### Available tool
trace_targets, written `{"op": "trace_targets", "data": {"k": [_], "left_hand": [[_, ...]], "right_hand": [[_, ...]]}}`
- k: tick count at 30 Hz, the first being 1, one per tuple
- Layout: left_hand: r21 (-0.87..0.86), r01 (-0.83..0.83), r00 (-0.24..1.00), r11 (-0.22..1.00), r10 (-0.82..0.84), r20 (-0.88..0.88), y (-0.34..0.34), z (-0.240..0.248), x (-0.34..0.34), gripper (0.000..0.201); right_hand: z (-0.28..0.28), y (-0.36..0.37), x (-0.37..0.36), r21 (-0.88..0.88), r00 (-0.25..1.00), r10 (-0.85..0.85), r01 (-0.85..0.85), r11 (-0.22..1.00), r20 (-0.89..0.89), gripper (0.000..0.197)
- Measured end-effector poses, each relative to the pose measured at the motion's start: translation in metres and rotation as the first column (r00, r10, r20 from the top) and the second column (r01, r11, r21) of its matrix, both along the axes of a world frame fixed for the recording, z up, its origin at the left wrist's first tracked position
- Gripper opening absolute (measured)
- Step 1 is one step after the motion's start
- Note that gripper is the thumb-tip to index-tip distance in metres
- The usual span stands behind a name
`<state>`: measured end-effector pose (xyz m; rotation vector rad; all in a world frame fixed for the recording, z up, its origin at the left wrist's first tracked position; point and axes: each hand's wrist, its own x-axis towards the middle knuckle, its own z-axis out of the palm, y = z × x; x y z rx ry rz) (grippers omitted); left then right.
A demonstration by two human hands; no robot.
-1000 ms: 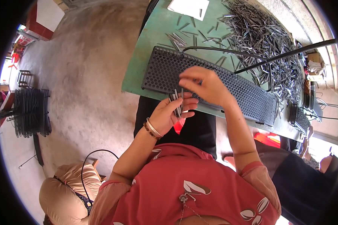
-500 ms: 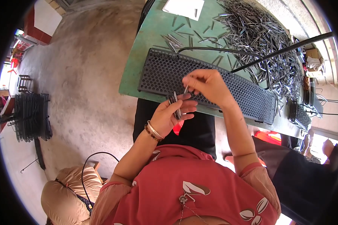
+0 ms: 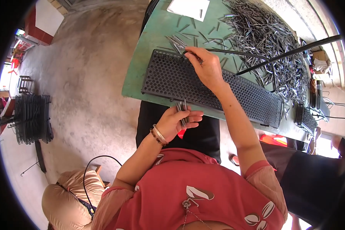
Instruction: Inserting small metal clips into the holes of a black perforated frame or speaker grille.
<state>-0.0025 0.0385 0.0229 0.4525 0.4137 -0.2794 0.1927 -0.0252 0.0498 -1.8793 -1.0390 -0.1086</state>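
In my left hand, near the front edge of the rack, is a small bundle of slim metal rods, gripped between thumb and fingers. My right hand reaches over the far side of a long black perforated rack, its thumb and fingertips pinched together close to the top rows of holes. Whatever the pinch holds is too small or hidden to make out. A few dark rods stand in holes at the rack's far left corner. Just beyond that corner, a small group of loose rods lies on the green table.
A large heap of metal rods covers the table's far right. A black metal bar slants across from the right, joined to a bent frame behind the rack. White paper lies at the back. Another person's dark-clothed legs are at right.
My right hand has moved from beside my left hand up to the rack's far edge. My left hand has dropped slightly toward me, keeping its bundle of rods.
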Motion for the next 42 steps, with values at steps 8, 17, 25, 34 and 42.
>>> {"op": "trace_targets", "data": {"k": [8, 17, 25, 34, 42], "left_hand": [[0.115, -0.003, 1.0, 0.993, 0.004, -0.014, 0.001, 0.006, -0.002, 0.02], [0.101, -0.108, 0.994, 0.989, 0.108, 0.006, 0.003, -0.002, -0.008, 0.025], [0.077, -0.275, 0.961, 0.958, 0.274, 0.028, 0.011, 0.024, 0.002, 0.031], [0.288, -0.275, 0.961, 0.917, 0.272, 0.051, -0.001, 0.017, 0.003, 0.022], [0.26, -0.291, 0.956, 0.921, 0.29, 0.04, -0.003, 0.02, 0.004, 0.021]], "right_hand": [[-0.002, -0.002, 0.0, -0.029, 0.999, 0.035, -0.034, 0.999, 0.003, 0.018], [0.015, -0.006, -0.013, 0.021, 0.993, -0.024, 0.026, 0.999, -0.116, 0.019], [0.038, -0.031, -0.053, -0.015, 0.79, 0.142, -0.188, 0.982, -0.596, 0.028], [0.026, -0.041, -0.064, 0.083, 0.631, 0.193, -0.199, 0.976, -0.751, 0.031], [0.022, -0.045, -0.061, 0.094, 0.567, 0.179, -0.176, 0.98, -0.804, 0.031]]}}
